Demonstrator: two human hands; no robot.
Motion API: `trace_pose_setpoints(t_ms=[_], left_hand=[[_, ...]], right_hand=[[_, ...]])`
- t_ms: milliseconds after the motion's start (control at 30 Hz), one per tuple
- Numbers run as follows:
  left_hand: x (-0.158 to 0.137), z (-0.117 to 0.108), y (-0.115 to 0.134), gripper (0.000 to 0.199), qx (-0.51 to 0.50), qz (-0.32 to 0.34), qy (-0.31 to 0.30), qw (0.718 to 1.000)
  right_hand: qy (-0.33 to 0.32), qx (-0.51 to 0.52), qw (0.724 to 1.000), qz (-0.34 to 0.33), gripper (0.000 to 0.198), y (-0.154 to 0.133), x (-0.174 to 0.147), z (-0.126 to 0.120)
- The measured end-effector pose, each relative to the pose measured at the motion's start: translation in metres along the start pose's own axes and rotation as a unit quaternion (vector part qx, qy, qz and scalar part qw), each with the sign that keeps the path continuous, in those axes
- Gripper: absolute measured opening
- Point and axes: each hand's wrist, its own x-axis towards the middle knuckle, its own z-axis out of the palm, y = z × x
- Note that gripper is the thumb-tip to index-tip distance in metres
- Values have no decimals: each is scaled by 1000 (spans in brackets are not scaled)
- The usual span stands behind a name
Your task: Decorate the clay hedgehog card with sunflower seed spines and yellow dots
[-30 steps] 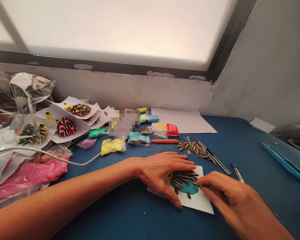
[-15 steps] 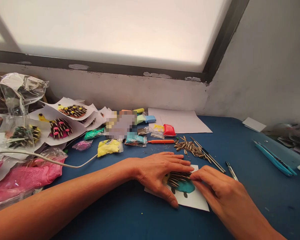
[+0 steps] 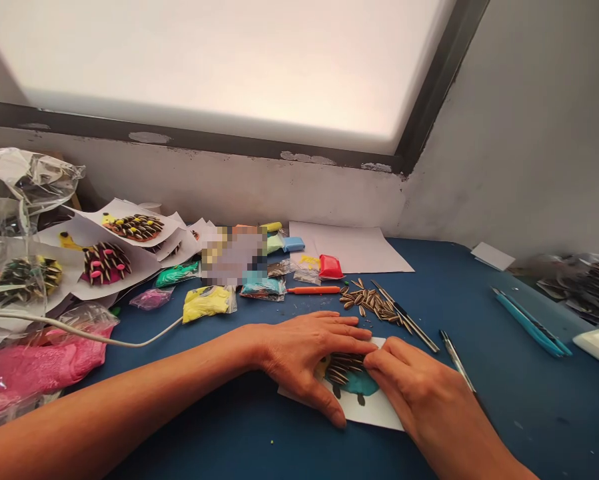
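A white paper card [image 3: 379,417] lies on the blue table, bearing a hedgehog shape of teal clay [image 3: 362,384]. Rows of striped sunflower seeds [image 3: 340,369] stick out of the clay's left and upper part, and two dark feet show below. My left hand [image 3: 312,363] lies spread over the card's left side, fingers stretched along the top and thumb below, steadying it. Thumb and fingers of my right hand [image 3: 416,383] are pinched together at the clay's upper right edge; what they hold is hidden. Beyond the hands is a pile of loose sunflower seeds [image 3: 366,300].
Metal tools [image 3: 409,317] and a pen [image 3: 456,360] lie right of the seeds, with blue tweezers [image 3: 532,323] farther right. Bagged clay, yellow [image 3: 208,304] and red [image 3: 331,267], lines the back. Finished seed hedgehogs [image 3: 135,227] and a cable [image 3: 129,342] are left.
The whole view has shifted slightly, so things sit a little farther left. My right fingers stay pinched at the clay's edge, and my left hand keeps its place on the card.
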Motion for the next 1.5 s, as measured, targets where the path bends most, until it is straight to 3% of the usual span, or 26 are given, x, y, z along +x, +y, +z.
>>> trace_pose_setpoints(t_ms=[167, 367, 567, 800, 1100, 1500], left_hand=[[0, 1, -1, 95, 2, 4, 1, 1000], [0, 1, 0, 94, 9, 2, 3, 1000], [0, 2, -1, 104, 9, -16, 7, 1000], [-1, 2, 0, 105, 4, -25, 9, 1000], [-2, 2, 0, 107, 6, -34, 7, 999], [-3, 2, 3, 107, 9, -44, 12, 999]], right_hand=[[0, 2, 1000, -1, 25, 2, -1, 5], [70, 29, 997, 21, 26, 2, -1, -5], [124, -34, 988, 91, 40, 32, -4, -14], [104, -81, 984, 119, 45, 63, -4, -4], [55, -113, 988, 84, 26, 63, 20, 7], [40, -114, 990, 69, 32, 67, 31, 12]])
